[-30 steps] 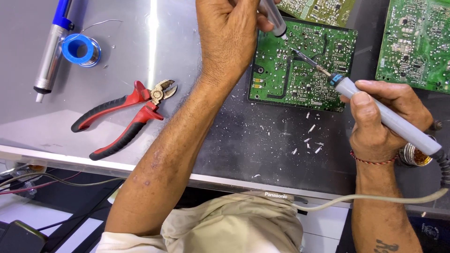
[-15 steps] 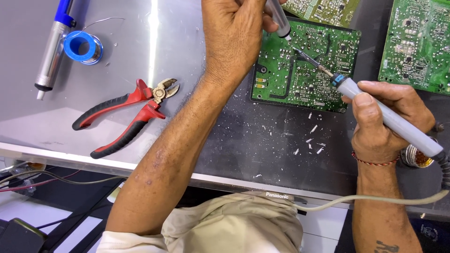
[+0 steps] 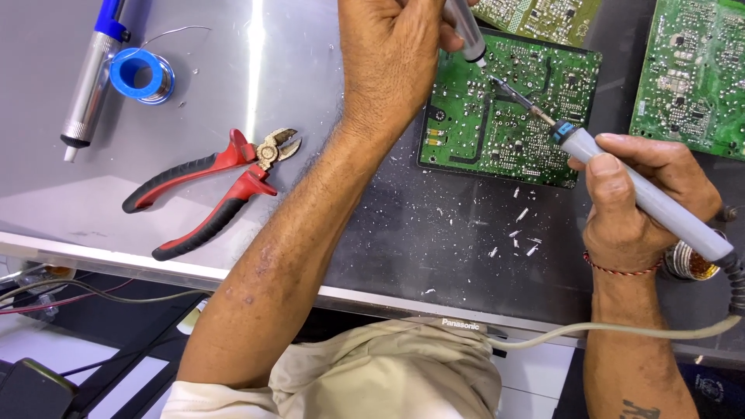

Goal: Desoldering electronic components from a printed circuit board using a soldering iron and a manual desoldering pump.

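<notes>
Right hand [image 3: 636, 206] clamped on a grey soldering iron [image 3: 621, 174], left hand [image 3: 392, 62] closed around a desoldering pump [image 3: 466, 31]; both tips meet over the green circuit board [image 3: 504, 116] near the workbench's far edge

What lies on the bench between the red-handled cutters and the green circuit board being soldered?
In the head view, only the person's left forearm crosses above the shiny metal bench between the red-handled cutters and the green circuit board.

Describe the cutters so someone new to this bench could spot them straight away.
Look at the shiny metal bench top, left of the left hand. The cutters lie below the blue solder spool. They alone have red and black handles.
</notes>
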